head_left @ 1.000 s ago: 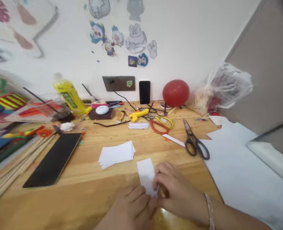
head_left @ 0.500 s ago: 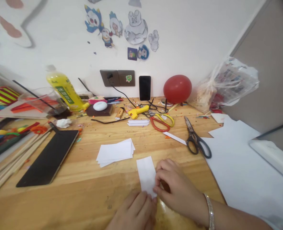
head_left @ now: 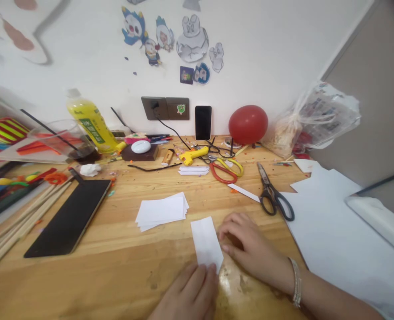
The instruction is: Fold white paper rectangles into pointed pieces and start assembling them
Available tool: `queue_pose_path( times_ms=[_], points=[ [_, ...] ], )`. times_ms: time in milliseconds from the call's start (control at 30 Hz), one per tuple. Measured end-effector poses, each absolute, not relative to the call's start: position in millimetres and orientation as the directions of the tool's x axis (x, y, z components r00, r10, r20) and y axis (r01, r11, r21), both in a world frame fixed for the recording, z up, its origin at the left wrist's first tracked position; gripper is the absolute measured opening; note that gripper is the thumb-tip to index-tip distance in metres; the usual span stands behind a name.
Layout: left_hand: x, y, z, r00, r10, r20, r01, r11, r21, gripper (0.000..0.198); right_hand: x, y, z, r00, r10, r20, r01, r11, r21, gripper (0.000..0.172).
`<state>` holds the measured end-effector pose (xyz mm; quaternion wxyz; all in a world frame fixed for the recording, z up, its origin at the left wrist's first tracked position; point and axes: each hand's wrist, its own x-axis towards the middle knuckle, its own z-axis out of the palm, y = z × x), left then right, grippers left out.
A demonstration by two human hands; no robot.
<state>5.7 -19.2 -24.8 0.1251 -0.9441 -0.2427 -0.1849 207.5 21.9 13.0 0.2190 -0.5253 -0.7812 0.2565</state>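
A small white piece of paper (head_left: 205, 240) lies on the wooden table in front of me, its near right corner looking folded to a slant. My left hand (head_left: 193, 289) covers the near end of this paper, fingertips held together on it; the thumb is hidden. Just off the paper's right edge rests my right hand (head_left: 250, 249), with a bracelet at the wrist. Its fingers are loosely curled, a gap shows between thumb and forefinger, and nothing is in it. Beyond and to the left is a stack of white paper pieces (head_left: 161, 210).
Black-handled scissors (head_left: 272, 195), red-and-yellow scissors (head_left: 225, 171) and a yellow glue gun (head_left: 193, 155) lie farther back. A black tablet-like slab (head_left: 68, 222) is at left, large white sheets (head_left: 347, 240) at right. A phone (head_left: 203, 123) and red balloon (head_left: 248, 124) are by the wall.
My right hand has let go of the paper's right edge and shifted slightly right. The slanted near corner now shows. My left hand stays on the paper.
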Motion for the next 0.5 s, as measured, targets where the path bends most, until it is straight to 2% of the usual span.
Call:
queue_pose_path(
  times_ms=[67,200,400,500],
  points=[
    [5,-18,-23,0.785,0.405,0.469,0.516,-0.846,-0.133,0.025,211,25,14,-0.429,0.887,0.171,0.667,0.439,-0.602,0.017],
    [-2,-14,-18,0.745,0.412,0.525,0.535,-0.839,-0.101,0.024,216,29,15,-0.642,0.714,0.280,0.587,0.692,-0.420,0.021],
    [-19,3,-18,0.649,0.590,0.480,0.723,-0.675,-0.146,0.028,212,21,20,-0.699,0.599,0.391,0.513,0.801,-0.309,0.020],
    [-24,13,-14,0.584,0.650,0.487,0.797,-0.572,-0.192,0.039,205,14,23,-0.799,0.506,0.324,0.405,0.852,-0.332,0.025]
  ],
)
